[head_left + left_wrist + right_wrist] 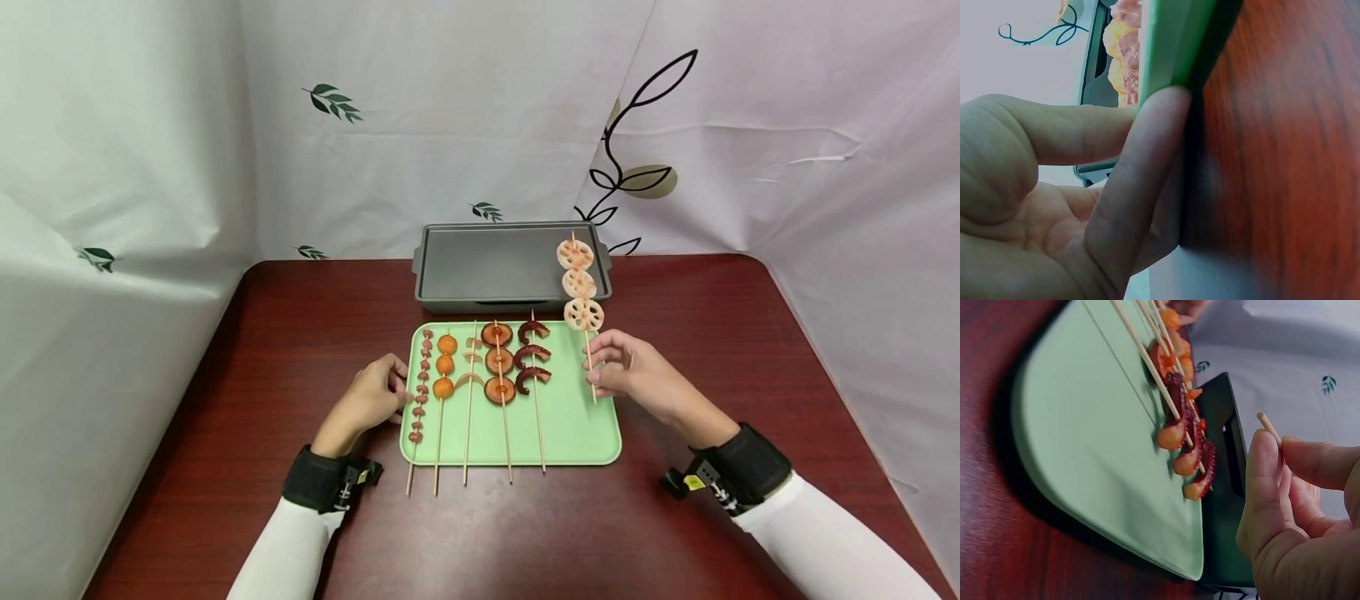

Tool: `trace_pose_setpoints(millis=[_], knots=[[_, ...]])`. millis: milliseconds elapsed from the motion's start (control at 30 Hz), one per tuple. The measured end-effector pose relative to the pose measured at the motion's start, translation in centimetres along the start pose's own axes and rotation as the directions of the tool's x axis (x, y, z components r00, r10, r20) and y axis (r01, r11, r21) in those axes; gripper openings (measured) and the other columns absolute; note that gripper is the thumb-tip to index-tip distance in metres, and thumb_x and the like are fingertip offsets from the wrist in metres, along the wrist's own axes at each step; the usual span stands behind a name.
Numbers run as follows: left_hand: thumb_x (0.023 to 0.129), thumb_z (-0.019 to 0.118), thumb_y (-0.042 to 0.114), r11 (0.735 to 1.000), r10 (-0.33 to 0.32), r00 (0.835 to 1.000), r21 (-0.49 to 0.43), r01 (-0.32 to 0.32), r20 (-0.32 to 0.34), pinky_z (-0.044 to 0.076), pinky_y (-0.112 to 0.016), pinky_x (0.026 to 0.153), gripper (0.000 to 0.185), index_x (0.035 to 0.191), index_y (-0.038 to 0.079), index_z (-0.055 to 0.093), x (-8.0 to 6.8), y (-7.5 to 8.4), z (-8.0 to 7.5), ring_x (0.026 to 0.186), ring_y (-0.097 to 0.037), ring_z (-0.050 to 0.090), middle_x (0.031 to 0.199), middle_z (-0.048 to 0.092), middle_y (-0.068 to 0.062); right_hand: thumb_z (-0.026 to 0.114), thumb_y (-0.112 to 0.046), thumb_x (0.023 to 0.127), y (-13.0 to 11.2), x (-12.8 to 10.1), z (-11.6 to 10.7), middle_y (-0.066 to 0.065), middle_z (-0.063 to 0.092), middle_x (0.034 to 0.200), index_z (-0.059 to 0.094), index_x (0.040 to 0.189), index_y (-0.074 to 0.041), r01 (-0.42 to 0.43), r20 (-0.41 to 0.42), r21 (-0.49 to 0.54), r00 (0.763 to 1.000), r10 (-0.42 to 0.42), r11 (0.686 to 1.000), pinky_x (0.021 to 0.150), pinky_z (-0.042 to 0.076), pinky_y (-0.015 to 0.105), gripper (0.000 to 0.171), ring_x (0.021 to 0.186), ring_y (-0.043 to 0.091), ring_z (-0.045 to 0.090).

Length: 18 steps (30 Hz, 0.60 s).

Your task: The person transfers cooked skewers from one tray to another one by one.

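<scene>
My right hand (633, 373) pinches the stick of a lotus root skewer (580, 283), its slices raised over the grill pan's right end; the stick's bottom end (1267, 428) shows between thumb and finger in the right wrist view. With thumb and finger, my left hand (372, 390) grips the left edge of the light green tray (573, 437). Across the tray lie a skewer of small pink pieces (420, 400), an orange ball skewer (445, 364), a skewer of pale curved pieces (471, 379), a mushroom skewer (499, 390) and an octopus tentacle skewer (533, 352).
Behind the tray stands a dark grey rectangular grill pan (495, 262) with side handles. Both are on a dark red wooden table (315, 308). Pale cloth (450, 108) with leaf patterns hangs around the back and sides. Several stick ends overhang the tray's front edge.
</scene>
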<state>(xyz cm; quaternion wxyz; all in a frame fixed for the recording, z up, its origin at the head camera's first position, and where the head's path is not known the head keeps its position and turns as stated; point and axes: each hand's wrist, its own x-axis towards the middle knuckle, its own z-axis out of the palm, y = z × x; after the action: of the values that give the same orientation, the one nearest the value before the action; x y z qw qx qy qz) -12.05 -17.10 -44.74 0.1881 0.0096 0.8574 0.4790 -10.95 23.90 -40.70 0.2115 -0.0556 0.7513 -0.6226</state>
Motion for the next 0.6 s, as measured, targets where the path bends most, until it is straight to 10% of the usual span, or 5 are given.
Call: trace_pose_setpoints(millis=[600], knots=[[0.091, 0.067, -0.006, 1.0, -0.011, 1.0, 0.01, 0.011, 0.0, 0.062, -0.036, 0.053, 0.024, 0.11, -0.003, 0.053, 0.0, 0.1, 0.0, 0.063, -0.022, 0.062, 0.084, 0.056, -0.013, 0.065, 0.004, 0.094, 0.6, -2.8, 1.2, 0.027, 0.058, 0.107, 0.041, 0.125, 0.017, 0.003, 0.067, -0.029, 0.998, -0.001, 1.0, 0.073, 0.065, 0.037, 0.041, 0.079, 0.022, 0.069]])
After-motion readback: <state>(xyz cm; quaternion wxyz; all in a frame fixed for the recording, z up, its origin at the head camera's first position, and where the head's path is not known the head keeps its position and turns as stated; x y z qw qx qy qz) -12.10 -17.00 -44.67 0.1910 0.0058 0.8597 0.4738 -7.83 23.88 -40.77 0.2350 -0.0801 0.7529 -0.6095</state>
